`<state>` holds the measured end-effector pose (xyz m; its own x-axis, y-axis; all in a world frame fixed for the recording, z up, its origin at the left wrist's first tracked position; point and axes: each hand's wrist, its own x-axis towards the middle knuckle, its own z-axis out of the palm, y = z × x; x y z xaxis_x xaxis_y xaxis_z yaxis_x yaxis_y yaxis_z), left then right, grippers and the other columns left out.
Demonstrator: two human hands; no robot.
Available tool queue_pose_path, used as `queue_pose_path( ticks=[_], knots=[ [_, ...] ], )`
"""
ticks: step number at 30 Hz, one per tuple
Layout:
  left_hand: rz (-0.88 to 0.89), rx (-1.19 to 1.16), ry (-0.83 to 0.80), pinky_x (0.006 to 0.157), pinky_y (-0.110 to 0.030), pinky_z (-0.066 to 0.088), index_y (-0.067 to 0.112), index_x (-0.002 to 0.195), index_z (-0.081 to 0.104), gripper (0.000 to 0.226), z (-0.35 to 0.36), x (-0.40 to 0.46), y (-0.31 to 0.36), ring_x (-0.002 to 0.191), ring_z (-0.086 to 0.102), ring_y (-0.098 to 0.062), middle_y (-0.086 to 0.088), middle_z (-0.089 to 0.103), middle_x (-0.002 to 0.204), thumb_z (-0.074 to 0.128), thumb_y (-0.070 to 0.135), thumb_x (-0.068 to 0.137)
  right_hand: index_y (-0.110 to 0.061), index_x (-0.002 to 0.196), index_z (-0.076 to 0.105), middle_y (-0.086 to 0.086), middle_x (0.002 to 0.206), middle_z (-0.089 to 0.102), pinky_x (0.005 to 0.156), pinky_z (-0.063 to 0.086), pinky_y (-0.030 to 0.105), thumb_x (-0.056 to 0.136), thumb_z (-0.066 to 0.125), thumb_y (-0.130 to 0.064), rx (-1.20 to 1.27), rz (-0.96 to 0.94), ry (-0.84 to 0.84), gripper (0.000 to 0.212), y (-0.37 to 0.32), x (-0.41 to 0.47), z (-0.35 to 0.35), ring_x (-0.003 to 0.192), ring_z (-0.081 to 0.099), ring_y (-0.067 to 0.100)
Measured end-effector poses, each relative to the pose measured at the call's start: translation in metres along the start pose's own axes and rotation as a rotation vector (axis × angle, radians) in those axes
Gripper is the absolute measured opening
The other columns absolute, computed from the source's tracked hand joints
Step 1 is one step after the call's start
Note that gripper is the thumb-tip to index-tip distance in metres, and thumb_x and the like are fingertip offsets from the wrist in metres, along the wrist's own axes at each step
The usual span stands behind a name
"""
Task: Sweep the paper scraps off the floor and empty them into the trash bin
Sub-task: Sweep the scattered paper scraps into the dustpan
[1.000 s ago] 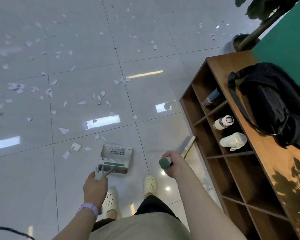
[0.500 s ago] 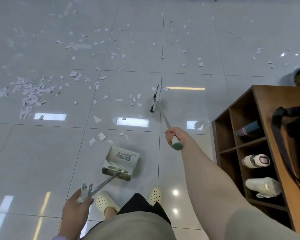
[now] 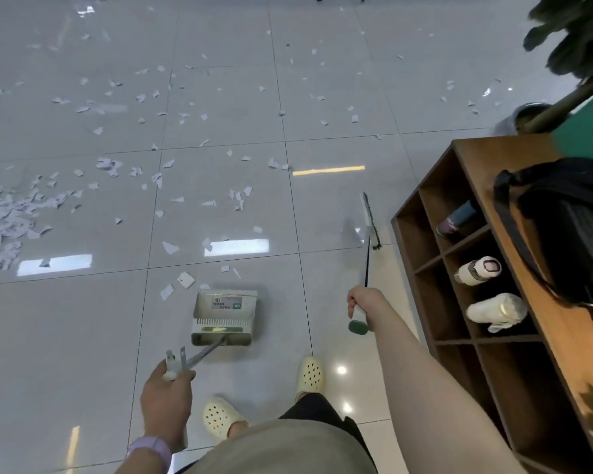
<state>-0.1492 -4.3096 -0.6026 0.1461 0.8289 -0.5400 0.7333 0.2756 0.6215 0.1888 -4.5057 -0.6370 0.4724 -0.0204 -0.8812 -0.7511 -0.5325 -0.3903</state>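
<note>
White paper scraps [image 3: 185, 279] lie scattered over the glossy tiled floor, with a denser heap [image 3: 7, 217] at the far left. A grey dustpan [image 3: 224, 318] rests on the floor just in front of my feet, its mouth facing the nearest scraps. My left hand [image 3: 166, 400] grips the top of its long metal handle. My right hand [image 3: 365, 302] grips the broom handle near its green end cap. The broom head [image 3: 370, 222] sits on the floor to the right, close to the wooden shelf. No trash bin is in view.
A wooden cubby shelf [image 3: 473, 159] stands along the right side, holding bottles [image 3: 478, 270] and bearing a black bag [image 3: 562, 227] on top. A potted plant [image 3: 531, 114] stands behind it by a green wall. My feet wear pale clogs [image 3: 310, 372].
The broom head has swung from the scraps in front of the dustpan over to the right, beside the shelf. The dustpan and my left hand stay about where they were.
</note>
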Motion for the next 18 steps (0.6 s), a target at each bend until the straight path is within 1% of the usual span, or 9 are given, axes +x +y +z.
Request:
queue_pose_path(
  ticks=[2, 4, 6, 8, 10, 12, 14, 16, 18],
  knots=[
    [-0.019, -0.024, -0.027, 0.047, -0.032, 0.039, 0.005, 0.078, 0.059, 0.017, -0.014, 0.009, -0.001, 0.052, 0.043, -0.028, -0.01, 0.048, 0.056, 0.062, 0.02, 0.07, -0.003, 0.07, 0.053, 0.011, 0.047, 0.053, 0.052, 0.043, 0.025, 0.085, 0.043, 0.001, -0.027, 0.037, 0.026, 0.018, 0.008, -0.004, -0.007, 0.047, 0.049, 0.023],
    [-0.053, -0.068, -0.047, 0.05, -0.028, 0.035, 0.0, 0.081, 0.058, 0.009, -0.032, 0.016, -0.005, 0.05, 0.038, -0.023, -0.009, 0.044, 0.053, 0.064, 0.007, 0.08, -0.005, 0.066, 0.051, 0.014, 0.065, 0.053, 0.054, 0.043, 0.026, 0.085, 0.044, 0.0, -0.04, 0.047, 0.038, 0.021, 0.015, -0.011, -0.011, 0.054, 0.047, 0.023],
    [-0.063, -0.106, -0.067, 0.051, -0.026, 0.033, -0.001, 0.083, 0.06, 0.008, -0.047, 0.023, -0.011, 0.05, 0.036, -0.021, -0.01, 0.044, 0.056, 0.062, 0.004, 0.088, -0.006, 0.07, 0.051, 0.013, 0.074, 0.05, 0.053, 0.043, 0.026, 0.083, 0.045, 0.0, -0.016, 0.037, 0.043, 0.015, 0.017, -0.005, -0.01, 0.055, 0.046, 0.022],
    [-0.056, -0.142, -0.063, 0.052, -0.026, 0.03, 0.002, 0.081, 0.059, 0.011, -0.057, 0.029, -0.019, 0.051, 0.033, -0.021, -0.011, 0.041, 0.058, 0.063, 0.007, 0.09, -0.008, 0.077, 0.052, 0.012, 0.081, 0.049, 0.051, 0.041, 0.027, 0.08, 0.048, 0.0, -0.024, 0.046, 0.035, 0.009, 0.012, 0.004, 0.0, 0.058, 0.047, 0.021],
    [-0.053, -0.147, -0.053, 0.052, -0.027, 0.029, 0.003, 0.079, 0.058, 0.016, -0.065, 0.035, -0.029, 0.053, 0.03, -0.022, -0.011, 0.039, 0.058, 0.067, 0.013, 0.088, -0.008, 0.083, 0.052, 0.012, 0.086, 0.049, 0.048, 0.041, 0.025, 0.078, 0.048, 0.002, -0.123, 0.035, -0.052, 0.011, 0.005, 0.008, 0.021, 0.062, 0.048, 0.021],
    [-0.04, -0.142, -0.039, 0.052, -0.027, 0.03, 0.002, 0.078, 0.059, 0.025, -0.066, 0.036, -0.039, 0.053, 0.03, -0.021, -0.01, 0.039, 0.058, 0.069, 0.021, 0.089, -0.005, 0.083, 0.049, 0.012, 0.083, 0.048, 0.042, 0.039, 0.018, 0.081, 0.044, 0.005, -0.249, 0.026, -0.153, 0.012, -0.001, 0.001, 0.041, 0.061, 0.048, 0.021],
    [-0.042, -0.142, -0.033, 0.052, -0.026, 0.031, 0.006, 0.08, 0.062, 0.026, -0.061, 0.031, -0.044, 0.051, 0.03, -0.02, -0.01, 0.039, 0.056, 0.07, 0.028, 0.088, -0.004, 0.072, 0.048, 0.011, 0.072, 0.049, 0.045, 0.04, 0.019, 0.083, 0.041, 0.006, -0.291, 0.034, -0.219, 0.017, 0.001, -0.003, 0.052, 0.058, 0.047, 0.02],
    [-0.032, -0.108, -0.033, 0.052, -0.029, 0.035, 0.013, 0.081, 0.066, 0.019, -0.053, 0.025, -0.04, 0.048, 0.036, -0.022, -0.009, 0.044, 0.051, 0.072, 0.031, 0.079, -0.003, 0.073, 0.051, 0.01, 0.058, 0.051, 0.051, 0.042, 0.025, 0.082, 0.043, 0.004, -0.269, 0.057, -0.239, 0.014, 0.004, -0.001, 0.047, 0.055, 0.047, 0.018],
    [-0.015, -0.085, -0.023, 0.05, -0.029, 0.037, 0.013, 0.08, 0.064, 0.017, -0.042, 0.019, -0.033, 0.048, 0.04, -0.024, -0.008, 0.046, 0.051, 0.07, 0.029, 0.083, -0.003, 0.081, 0.051, 0.005, 0.048, 0.048, 0.043, 0.04, 0.024, 0.083, 0.047, 0.004, -0.17, 0.09, -0.237, 0.008, 0.007, 0.003, 0.031, 0.043, 0.044, 0.013]
  ],
)
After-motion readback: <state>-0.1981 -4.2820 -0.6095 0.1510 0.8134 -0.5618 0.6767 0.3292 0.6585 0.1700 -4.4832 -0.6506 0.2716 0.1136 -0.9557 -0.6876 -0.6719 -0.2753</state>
